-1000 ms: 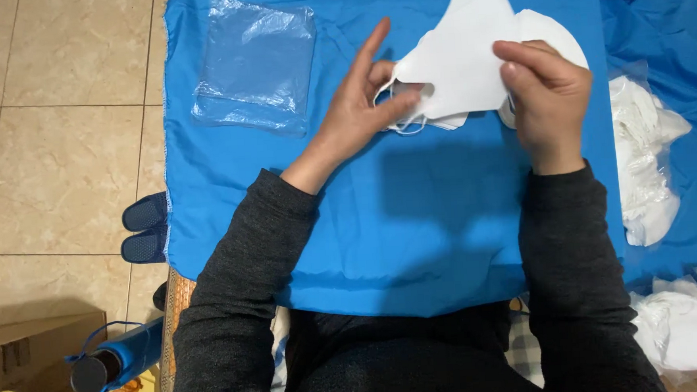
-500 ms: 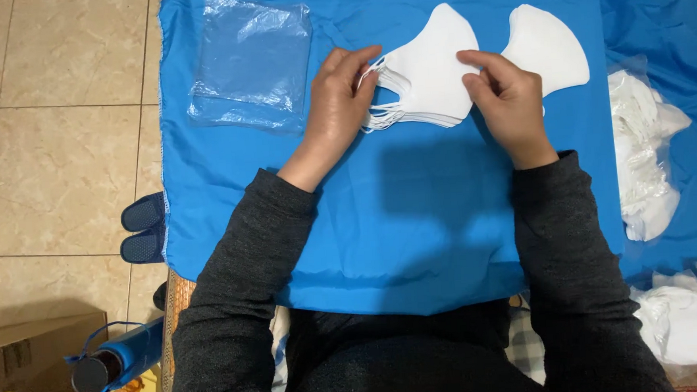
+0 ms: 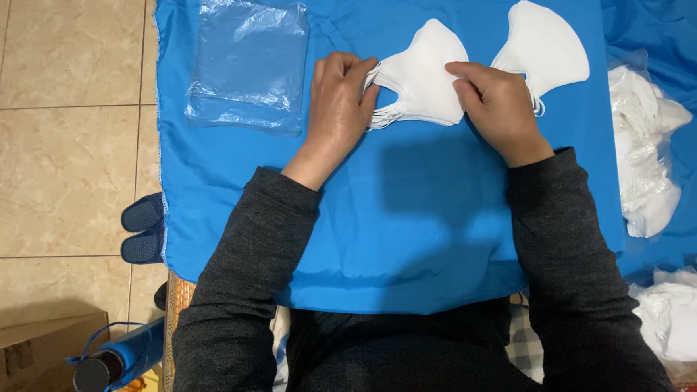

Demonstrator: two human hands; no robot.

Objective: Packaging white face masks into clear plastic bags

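Note:
A stack of white folded face masks (image 3: 425,73) lies on the blue cloth (image 3: 397,209). My left hand (image 3: 339,101) pinches its ear loops at the left edge. My right hand (image 3: 499,104) presses the stack's right edge with its fingers. A second white mask stack (image 3: 543,46) lies apart to the right, untouched. A pile of clear plastic bags (image 3: 250,62) rests to the left of my left hand.
More white masks in plastic (image 3: 644,149) lie on blue fabric at the right, with another white bundle (image 3: 688,313) lower down. On the tiled floor at the left are dark blue slippers (image 3: 143,227), a blue bottle (image 3: 115,363) and a cardboard box (image 3: 23,356).
Both hands brought the white mask stack down and to the left onto the cloth, leaving the second stack lying separately at the right. My left hand closed on the ear loops.

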